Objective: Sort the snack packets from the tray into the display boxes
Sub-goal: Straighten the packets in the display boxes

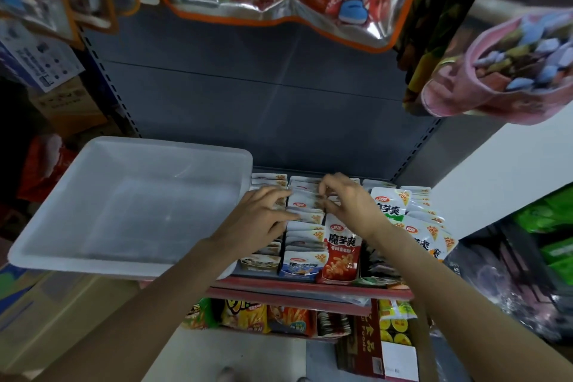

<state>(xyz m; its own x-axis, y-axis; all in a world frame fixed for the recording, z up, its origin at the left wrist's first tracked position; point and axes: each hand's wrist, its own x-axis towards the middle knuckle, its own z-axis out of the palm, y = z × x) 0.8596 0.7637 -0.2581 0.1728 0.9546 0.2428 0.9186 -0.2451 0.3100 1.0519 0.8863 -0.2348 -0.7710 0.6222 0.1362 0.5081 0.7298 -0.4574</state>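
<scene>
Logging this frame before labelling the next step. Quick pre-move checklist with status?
1. White tray has no packets left in it: ok, only its bare bottom shows.
2. Left hand rests on the packet rows with fingers spread: ok.
3. Right hand has a packet pinched: cannot tell, fingertips curl over the row.
4. Red packet stands upright at the front of its box: ok.
5. Green-and-white packets seated in their box: not ok, they lean loose above the row.
</scene>
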